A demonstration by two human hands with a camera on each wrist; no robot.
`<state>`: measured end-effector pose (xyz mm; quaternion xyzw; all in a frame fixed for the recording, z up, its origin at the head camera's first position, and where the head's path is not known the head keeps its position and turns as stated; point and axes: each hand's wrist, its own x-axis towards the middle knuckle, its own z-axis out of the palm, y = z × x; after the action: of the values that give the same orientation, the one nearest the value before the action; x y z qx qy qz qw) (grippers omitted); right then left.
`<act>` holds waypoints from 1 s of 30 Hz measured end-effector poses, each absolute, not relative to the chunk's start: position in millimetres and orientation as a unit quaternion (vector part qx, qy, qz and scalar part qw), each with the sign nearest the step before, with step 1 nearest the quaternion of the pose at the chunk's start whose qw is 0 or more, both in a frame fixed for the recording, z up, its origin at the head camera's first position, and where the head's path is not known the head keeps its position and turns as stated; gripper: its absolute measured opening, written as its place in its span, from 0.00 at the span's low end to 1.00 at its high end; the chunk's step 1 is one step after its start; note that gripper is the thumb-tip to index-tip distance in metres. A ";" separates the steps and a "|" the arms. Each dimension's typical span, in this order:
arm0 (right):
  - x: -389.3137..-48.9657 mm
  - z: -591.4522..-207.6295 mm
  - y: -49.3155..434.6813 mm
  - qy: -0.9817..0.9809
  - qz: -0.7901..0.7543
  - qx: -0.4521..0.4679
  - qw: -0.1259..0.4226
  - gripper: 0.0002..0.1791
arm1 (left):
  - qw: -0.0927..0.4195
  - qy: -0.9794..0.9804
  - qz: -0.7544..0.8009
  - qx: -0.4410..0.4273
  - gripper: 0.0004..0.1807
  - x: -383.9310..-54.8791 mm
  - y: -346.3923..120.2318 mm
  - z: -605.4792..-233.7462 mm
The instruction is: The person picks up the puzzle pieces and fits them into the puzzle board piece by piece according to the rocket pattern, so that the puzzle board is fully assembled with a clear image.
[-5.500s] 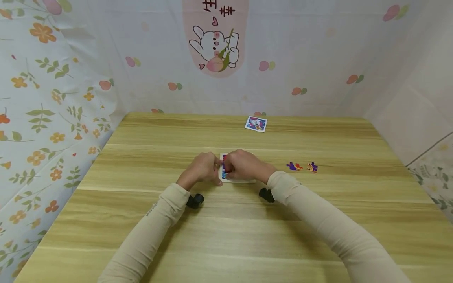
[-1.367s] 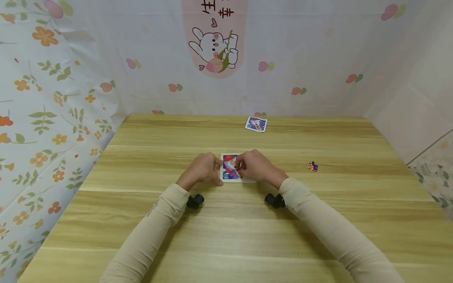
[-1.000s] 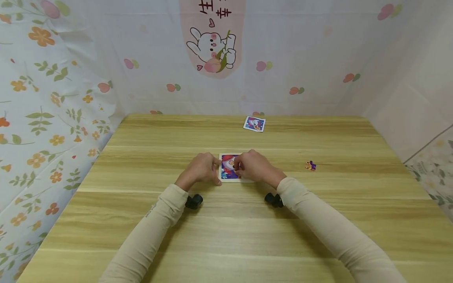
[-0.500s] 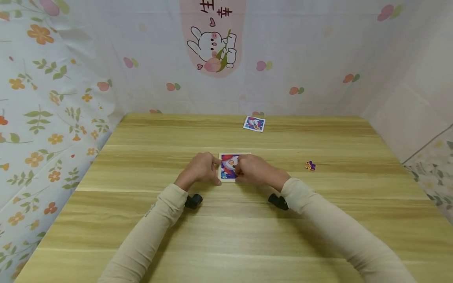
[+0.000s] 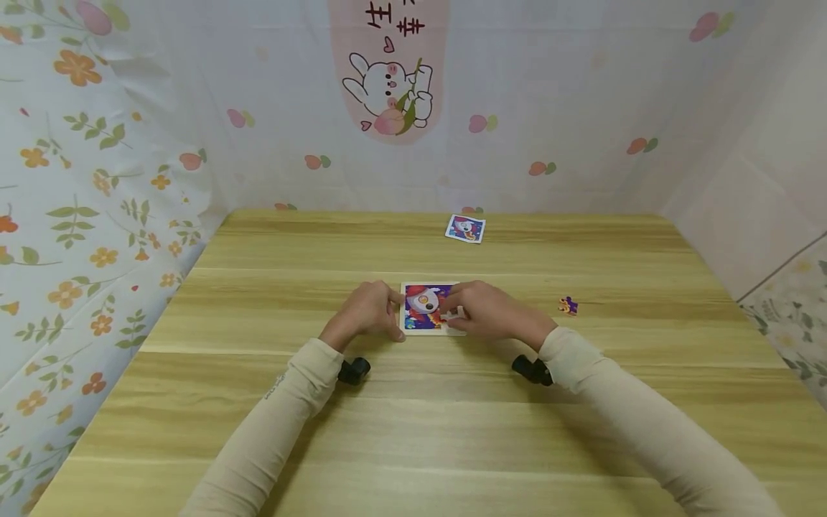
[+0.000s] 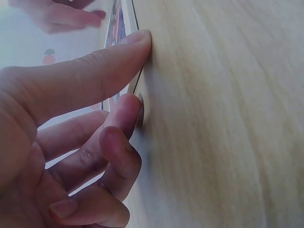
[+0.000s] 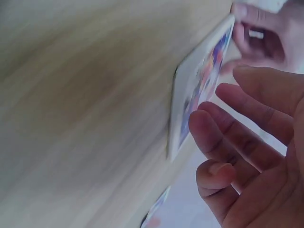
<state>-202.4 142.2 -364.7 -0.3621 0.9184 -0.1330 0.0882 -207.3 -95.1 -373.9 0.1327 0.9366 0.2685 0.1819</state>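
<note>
A small jigsaw puzzle (image 5: 423, 305) in a pale frame lies mid-table, with a cartoon bird-like picture in purple, red and white. Bare white backing shows at its lower right. My left hand (image 5: 370, 310) rests at the frame's left side; in the left wrist view the straight thumb (image 6: 128, 47) touches the edge near a corner, other fingers bent loosely beside it. Over the puzzle's right part hovers my right hand (image 5: 481, 309), partly hiding it. Its fingers (image 7: 209, 133) are spread and loosely bent, nothing between them. One loose purple-and-orange jigsaw piece (image 5: 568, 306) lies to the right.
Near the back edge of the wooden table (image 5: 413, 431) lies a small white-bordered picture card (image 5: 465, 228) with a similar image. A printed curtain (image 5: 271, 86) hangs behind the table, and a floral one (image 5: 84, 251) on the left.
The loose piece that lay left of the remaining one is gone from the table. My right hand has drawn back rightward, uncovering more of the picture. My left hand stays at the frame.
</note>
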 end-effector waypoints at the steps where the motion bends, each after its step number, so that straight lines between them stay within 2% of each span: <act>1: -202.5 -364.8 148.2 0.921 -0.145 -0.352 0.086 0.11 | 0.180 0.937 0.269 0.133 0.39 -207.1 -95.3 -373.9; 10: -200.4 -367.2 215.8 0.932 -0.175 -0.314 0.050 0.07 | 0.175 0.937 0.269 0.135 0.39 -205.8 -94.8 -375.3; 18: -197.3 -367.0 271.8 0.949 -0.169 -0.266 0.009 0.08 | 0.175 0.939 0.267 0.130 0.39 -205.6 -93.7 -373.9; 21: -197.1 -366.9 290.8 0.962 -0.149 -0.228 0.009 0.12 | 0.177 0.938 0.267 0.129 0.39 -205.6 -93.3 -373.8; 26: -199.8 -367.2 315.2 0.976 -0.115 -0.180 0.044 0.23 | 0.176 0.940 0.261 0.130 0.39 -206.2 -92.7 -373.5; 30: -203.5 -370.9 323.5 0.976 -0.121 -0.169 0.061 0.23 | 0.177 0.940 0.262 0.127 0.39 -206.3 -92.9 -373.5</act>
<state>-203.5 323.5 -370.9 -0.1685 0.9764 -0.1206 0.0608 -206.3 -92.9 -373.5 0.1271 0.9401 0.2622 0.1766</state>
